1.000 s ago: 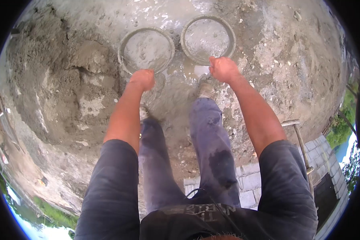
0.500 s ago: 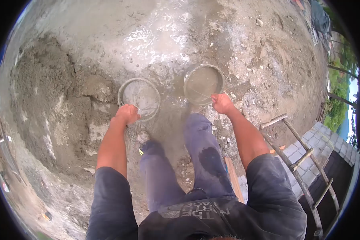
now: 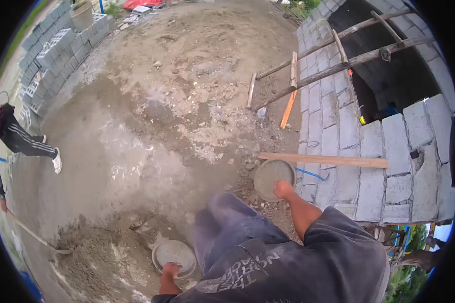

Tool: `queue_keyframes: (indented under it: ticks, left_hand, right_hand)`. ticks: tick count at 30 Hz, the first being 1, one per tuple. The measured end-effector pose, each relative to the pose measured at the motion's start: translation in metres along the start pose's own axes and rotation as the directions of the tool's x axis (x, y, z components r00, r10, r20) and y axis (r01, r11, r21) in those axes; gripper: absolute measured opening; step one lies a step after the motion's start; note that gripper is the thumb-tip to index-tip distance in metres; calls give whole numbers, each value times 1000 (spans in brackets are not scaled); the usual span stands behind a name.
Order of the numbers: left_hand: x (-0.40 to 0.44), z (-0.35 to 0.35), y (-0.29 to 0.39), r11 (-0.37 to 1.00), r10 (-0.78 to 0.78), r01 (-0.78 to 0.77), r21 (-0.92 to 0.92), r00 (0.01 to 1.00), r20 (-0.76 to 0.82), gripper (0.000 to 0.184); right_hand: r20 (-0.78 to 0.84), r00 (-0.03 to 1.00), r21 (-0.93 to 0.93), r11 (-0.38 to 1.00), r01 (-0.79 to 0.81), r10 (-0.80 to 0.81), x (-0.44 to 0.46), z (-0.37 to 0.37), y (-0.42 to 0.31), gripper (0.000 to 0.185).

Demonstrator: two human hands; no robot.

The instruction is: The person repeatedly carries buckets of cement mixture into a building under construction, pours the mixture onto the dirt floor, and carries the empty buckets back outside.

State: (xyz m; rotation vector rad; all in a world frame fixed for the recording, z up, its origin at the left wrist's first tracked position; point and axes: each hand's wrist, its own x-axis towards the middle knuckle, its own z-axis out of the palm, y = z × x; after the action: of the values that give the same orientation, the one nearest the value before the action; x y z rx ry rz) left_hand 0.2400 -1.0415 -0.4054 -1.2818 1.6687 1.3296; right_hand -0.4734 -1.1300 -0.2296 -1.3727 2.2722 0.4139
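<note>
At the lower middle, my left hand (image 3: 172, 269) is closed at the near rim of a round bucket (image 3: 176, 252) filled with grey wet mix. My right hand (image 3: 283, 190) is closed over the edge of a second bucket (image 3: 268, 178), also full of grey mix, beside the block wall. Thin handles seem to be in both fists, though the fingers largely hide them. The two buckets hang apart on either side of my legs.
A block wall (image 3: 333, 126) with a wooden ladder (image 3: 318, 76) rises at right; a plank (image 3: 328, 160) lies across it. At left, a person (image 3: 22, 134) stands near stacked blocks (image 3: 60, 50); a hand holds a long-handled tool (image 3: 33, 234) by a mortar heap (image 3: 91, 252).
My body and view have turned right toward the block wall. Both buckets have moved with my hands, the right one now beside the plank. The co-worker and stacked blocks have come into view.
</note>
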Motion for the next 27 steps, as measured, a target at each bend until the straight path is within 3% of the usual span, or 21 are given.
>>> queue_keyframes:
  ticks: [1, 2, 3, 5, 7, 9, 12, 15, 18, 20, 22, 24, 25, 27]
  left_hand:
    - [-24, 7, 8, 995, -45, 46, -84, 999, 24, 47]
    - [-46, 5, 10, 959, 150, -162, 234, 986, 67, 43]
    - [-68, 5, 11, 788, 310, -350, 507, 936, 165, 39]
    - [-125, -10, 55, 735, 85, -268, 623, 948, 307, 38]
    - [-153, 2, 65, 814, -20, -133, 566, 966, 257, 36]
    - [-177, 17, 76, 874, -107, 11, 485, 980, 170, 33]
    - [-201, 30, 90, 880, -214, 167, 445, 975, 57, 30]
    - [-206, 32, 112, 868, -245, 230, 439, 969, -25, 28]
    - [-198, 31, 135, 876, -232, 260, 407, 966, -116, 26]
    - [-189, 28, 159, 891, -199, 260, 372, 961, -193, 25]
    - [-186, 26, 200, 912, -175, 265, 313, 942, -286, 25]
    - [-185, 42, 256, 941, -142, 238, 241, 922, -359, 25]
    - [-187, 58, 274, 959, -142, 218, 179, 921, -363, 27]
    - [-150, 65, 268, 915, 214, -135, 381, 961, -173, 29]
  right_hand:
    - [0, 1000, 31, 999, -18, 18, -23, 14, 43, 24]
    - [4, 999, 36, 999, -33, 33, -52, 30, 82, 24]
    - [6, 999, 39, 999, -38, 38, -86, 51, 116, 25]
    - [-9, 990, 161, 977, -139, 143, -161, 69, 155, 19]
    - [89, 924, 349, 857, -379, 372, -228, 109, 187, 21]
    - [104, 967, 194, 949, -247, 231, -291, 163, 229, 21]
    - [157, 973, 245, 948, -205, 170, -385, 273, 264, 20]
    - [273, 924, 245, 909, -336, 268, -492, 315, 241, 17]
    - [266, 927, 186, 929, -320, 266, -583, 365, 218, 18]
    - [310, 925, 173, 943, -284, 222, -639, 396, 204, 21]
    - [406, 879, 127, 937, -326, 250, -699, 379, 170, 19]
    - [319, 888, 214, 888, -406, 330, -753, 424, 138, 22]
    - [374, 859, 212, 869, -446, 350, -781, 437, 130, 26]
    - [449, 820, 224, 844, -488, 355, -816, 459, 118, 34]
